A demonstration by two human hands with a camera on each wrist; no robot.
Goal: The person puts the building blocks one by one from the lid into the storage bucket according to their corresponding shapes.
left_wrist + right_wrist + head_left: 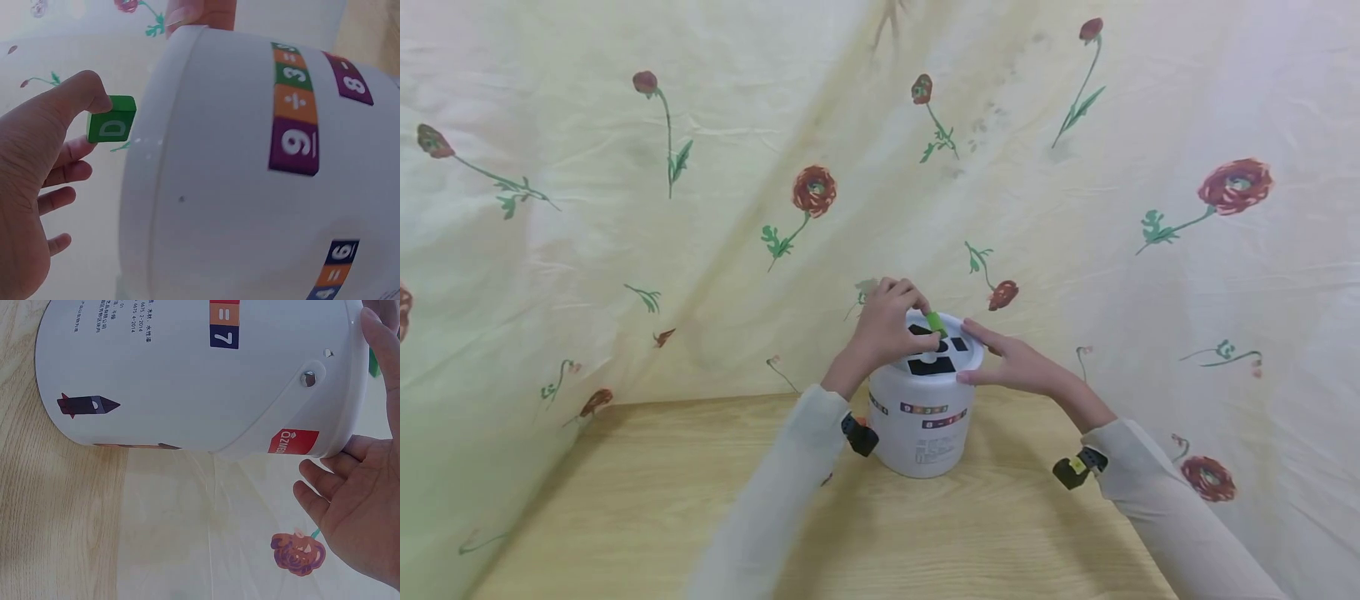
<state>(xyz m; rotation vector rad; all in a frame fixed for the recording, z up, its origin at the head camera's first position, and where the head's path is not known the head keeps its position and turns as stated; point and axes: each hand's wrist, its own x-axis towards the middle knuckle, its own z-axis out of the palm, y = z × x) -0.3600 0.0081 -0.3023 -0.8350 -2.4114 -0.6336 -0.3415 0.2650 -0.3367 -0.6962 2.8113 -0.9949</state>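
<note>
A white plastic bucket (922,425) with coloured number stickers stands on the wooden table (647,500). Its white lid (972,357) has several black shaped holes. My left hand (889,327) pinches a small green block (936,322) marked "D" (112,120) just above the lid. My right hand (1011,360) rests with straight fingers on the lid's right rim, thumb against the bucket's side (187,369). In the left wrist view the block sits beside the bucket's top edge (181,94).
A pale cloth printed with red flowers (814,190) hangs behind and on both sides, close around the bucket. The wooden tabletop stretches toward me in front of the bucket. Both sleeves (790,492) are pale.
</note>
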